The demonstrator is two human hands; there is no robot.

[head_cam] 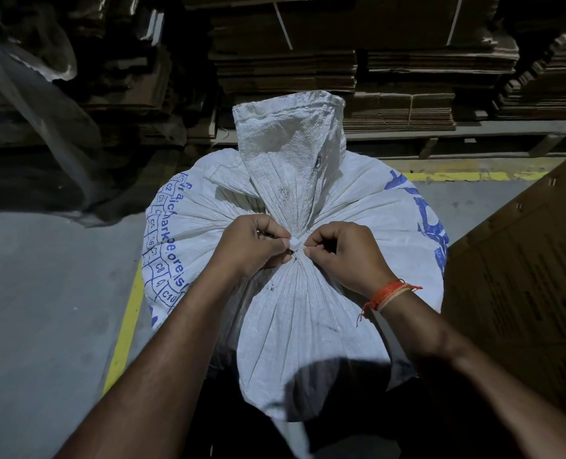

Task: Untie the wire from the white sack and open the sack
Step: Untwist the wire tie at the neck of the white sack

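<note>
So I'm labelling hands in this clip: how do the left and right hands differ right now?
The right hand has an orange thread band on its wrist; the left hand's wrist is bare. The left hand reaches the tie on the white sack from the side with the blue printed grid, the right hand from the side nearer the brown carton. Both have curled fingers pinching at the sack's gathered neck, knuckles up.

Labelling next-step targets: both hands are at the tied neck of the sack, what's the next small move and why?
Probably work the tie loose: untwist its ends while holding the neck steady. The left hand and right hand both pinch at the small white tie, and the white sack is cinched there, its mouth flap standing closed above. Which way it unwinds cannot be told.
</note>
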